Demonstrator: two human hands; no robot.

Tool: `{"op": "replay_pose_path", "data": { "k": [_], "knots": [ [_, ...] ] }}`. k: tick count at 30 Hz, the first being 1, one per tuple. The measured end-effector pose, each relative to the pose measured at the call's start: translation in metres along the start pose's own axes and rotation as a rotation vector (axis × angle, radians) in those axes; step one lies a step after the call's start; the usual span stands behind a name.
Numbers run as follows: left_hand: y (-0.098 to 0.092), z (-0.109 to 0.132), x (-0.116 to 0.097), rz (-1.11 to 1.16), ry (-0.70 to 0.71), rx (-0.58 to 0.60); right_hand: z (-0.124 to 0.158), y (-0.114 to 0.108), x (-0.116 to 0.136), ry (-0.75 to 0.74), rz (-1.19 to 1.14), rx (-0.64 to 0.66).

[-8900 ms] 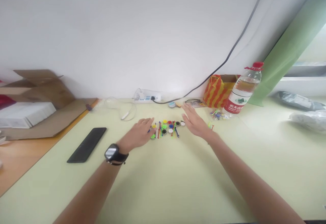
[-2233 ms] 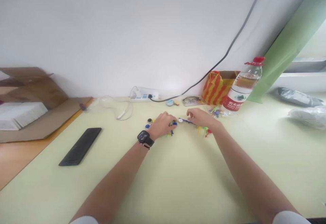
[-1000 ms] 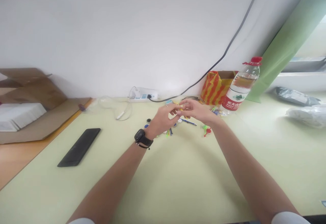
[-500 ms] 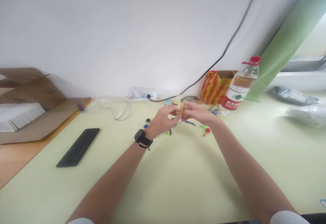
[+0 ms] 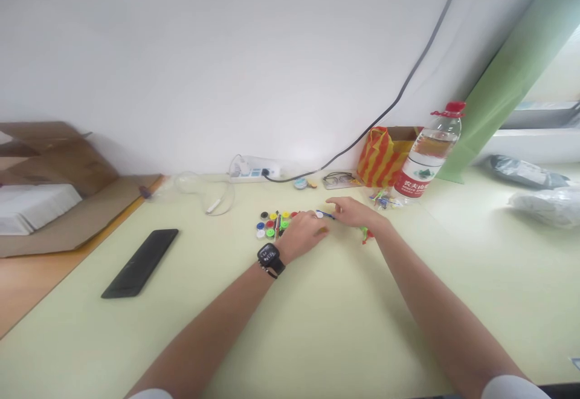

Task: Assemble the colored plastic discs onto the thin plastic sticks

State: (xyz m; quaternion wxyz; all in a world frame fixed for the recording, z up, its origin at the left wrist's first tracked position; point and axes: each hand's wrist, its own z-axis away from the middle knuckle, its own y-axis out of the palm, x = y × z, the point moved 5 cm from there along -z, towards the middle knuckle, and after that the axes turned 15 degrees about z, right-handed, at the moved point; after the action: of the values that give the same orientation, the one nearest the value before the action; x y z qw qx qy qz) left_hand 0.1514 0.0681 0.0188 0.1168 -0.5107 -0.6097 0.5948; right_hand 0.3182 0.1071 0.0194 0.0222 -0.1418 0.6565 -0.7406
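My left hand (image 5: 302, 233), with a black watch (image 5: 269, 255) on its wrist, is low over the table with its fingers bent together. A small yellow piece (image 5: 322, 230), blurred, shows at its fingertips. Partly behind this hand lie small round wheel-like pieces, among them a blue one (image 5: 260, 226), a black one (image 5: 264, 214) and a green one (image 5: 270, 233). My right hand (image 5: 350, 211) hovers to the right, index finger stretched out and nothing visible in it. Below its fingers lies a blue stick (image 5: 327, 215) beside a white round piece (image 5: 319, 214).
Green and red pieces (image 5: 366, 236) lie by my right wrist. Behind stand a water bottle (image 5: 419, 160) and a striped bag (image 5: 380, 157); glasses (image 5: 339, 179) and a power strip (image 5: 254, 168) lie near the wall. A black flat case (image 5: 140, 263) and a cardboard box (image 5: 72, 157) are left.
My hands were together around a yellow piece and have parted. The left has come down and nearer to me, uncovering the round pieces. The right has drawn slightly back, uncovering the glasses.
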Motion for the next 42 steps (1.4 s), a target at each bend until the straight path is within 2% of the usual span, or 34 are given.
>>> {"op": "replay_pose_path", "data": {
  "k": [5, 7, 9, 13, 15, 18, 20, 22, 24, 27, 30, 32, 37, 42],
  "knots": [
    [-0.007, 0.001, 0.002, -0.052, 0.049, -0.054, 0.013, -0.027, -0.038, 0.17, 0.155, 0.053],
    [-0.01, 0.002, 0.002, -0.047, 0.056, -0.075, 0.021, -0.034, -0.053, 0.22, 0.194, 0.113],
    [-0.01, 0.003, 0.002, -0.053, 0.046, -0.075, 0.028, -0.033, -0.059, 0.236, 0.211, 0.202],
    [-0.01, 0.003, 0.005, -0.07, 0.018, -0.057, 0.029, -0.018, -0.054, 0.216, 0.193, 0.332],
    [-0.014, 0.003, 0.007, -0.058, 0.014, -0.077, 0.026, -0.018, -0.051, 0.217, 0.177, 0.303],
    [-0.027, 0.001, 0.007, 0.015, 0.017, -0.146, 0.023, -0.029, -0.051, 0.235, 0.164, 0.2],
    [-0.039, -0.001, 0.005, 0.099, 0.023, -0.199, 0.023, -0.042, -0.048, 0.252, 0.082, 0.082],
    [-0.051, -0.001, 0.0, 0.186, 0.029, -0.25, 0.026, -0.055, -0.037, 0.237, -0.099, -0.047],
    [-0.061, -0.002, -0.007, 0.263, 0.045, -0.274, 0.028, -0.063, -0.017, 0.155, -0.298, -0.136],
    [-0.069, -0.004, -0.017, 0.332, 0.07, -0.291, 0.03, -0.066, 0.019, 0.002, -0.51, -0.192],
    [-0.072, -0.004, -0.021, 0.341, 0.097, -0.34, 0.03, -0.063, 0.045, -0.098, -0.723, -0.211],
    [-0.073, -0.004, -0.02, 0.346, 0.104, -0.363, 0.029, -0.061, 0.052, -0.118, -0.82, -0.212],
    [-0.08, -0.004, -0.019, 0.329, 0.11, -0.397, 0.027, -0.061, 0.049, -0.14, -0.889, -0.17],
    [-0.087, -0.002, -0.014, 0.274, 0.107, -0.435, 0.02, -0.052, 0.041, -0.095, -1.148, -0.087]
  ]
}}
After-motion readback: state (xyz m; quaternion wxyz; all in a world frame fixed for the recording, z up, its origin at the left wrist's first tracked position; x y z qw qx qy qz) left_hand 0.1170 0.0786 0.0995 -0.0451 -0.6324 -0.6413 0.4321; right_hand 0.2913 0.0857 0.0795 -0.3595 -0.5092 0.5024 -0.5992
